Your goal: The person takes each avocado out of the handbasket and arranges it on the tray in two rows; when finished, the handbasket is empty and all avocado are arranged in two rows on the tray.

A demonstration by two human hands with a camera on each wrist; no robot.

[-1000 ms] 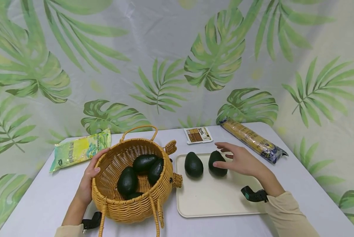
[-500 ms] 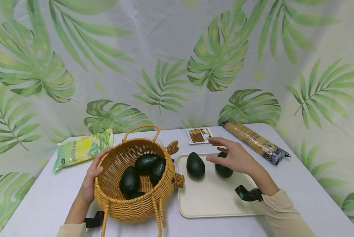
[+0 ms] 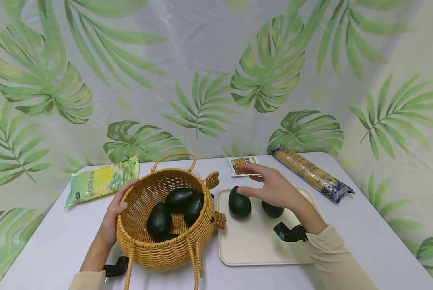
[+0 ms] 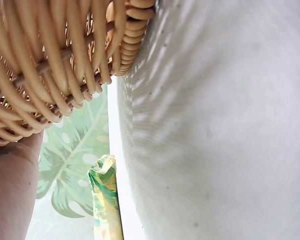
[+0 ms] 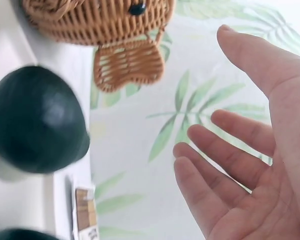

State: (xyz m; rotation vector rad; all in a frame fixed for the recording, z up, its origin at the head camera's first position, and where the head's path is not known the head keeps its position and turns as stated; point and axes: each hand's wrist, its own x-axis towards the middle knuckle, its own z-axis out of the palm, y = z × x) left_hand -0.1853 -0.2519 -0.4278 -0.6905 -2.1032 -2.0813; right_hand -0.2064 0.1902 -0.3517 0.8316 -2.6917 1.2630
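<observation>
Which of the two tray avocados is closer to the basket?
The left avocado on the tray, beside the basket's snout; the other avocado sits farther right, partly hidden by the right hand.

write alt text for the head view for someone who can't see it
A person's left hand holds the side of a wicker basket with four avocados showing inside, while the open right hand hovers empty over a cream tray bearing two more avocados. Farther back on the white table lie a yellow-green packet, a small packet and a long golden pack.
</observation>
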